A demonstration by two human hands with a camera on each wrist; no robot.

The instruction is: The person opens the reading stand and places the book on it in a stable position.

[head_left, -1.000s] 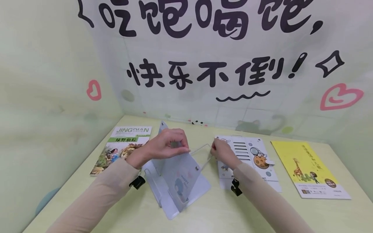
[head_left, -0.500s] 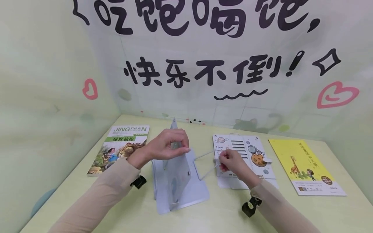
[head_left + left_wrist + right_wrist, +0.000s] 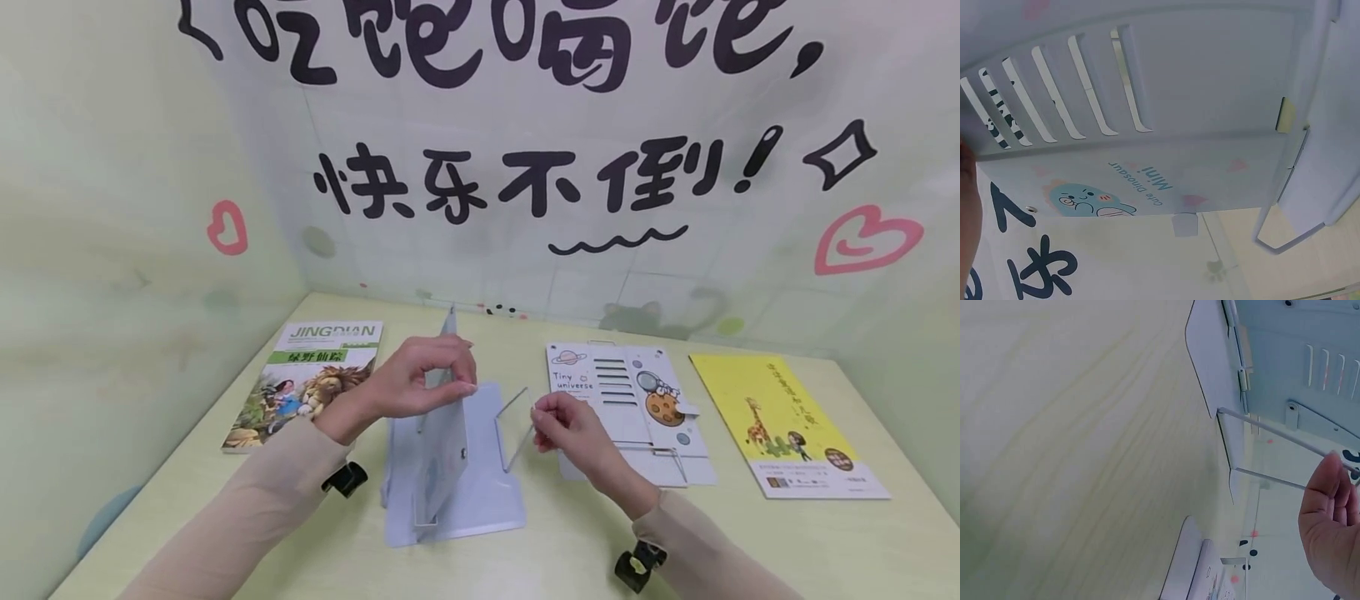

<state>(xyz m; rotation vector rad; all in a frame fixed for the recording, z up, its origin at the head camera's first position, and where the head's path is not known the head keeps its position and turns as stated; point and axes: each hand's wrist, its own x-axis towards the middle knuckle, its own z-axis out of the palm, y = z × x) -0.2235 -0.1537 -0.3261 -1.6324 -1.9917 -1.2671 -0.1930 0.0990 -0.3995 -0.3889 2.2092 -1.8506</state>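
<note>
Pale blue book stand (image 3: 486,475) on table (image 3: 570,558), panel (image 3: 442,458) upright; left hand (image 3: 423,379) seemingly pinches panel's upper edge, contact partly hidden; right hand (image 3: 573,429) pinches wire leg (image 3: 1272,430).

Pale blue-grey bookstand (image 3: 1210,75) with blue dinosaur (image 3: 1085,200)

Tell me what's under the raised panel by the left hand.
Under the raised panel, the bookstand's base plate shows, lying on the table. From the head camera, the panel and left hand hide part of that plate.
</note>
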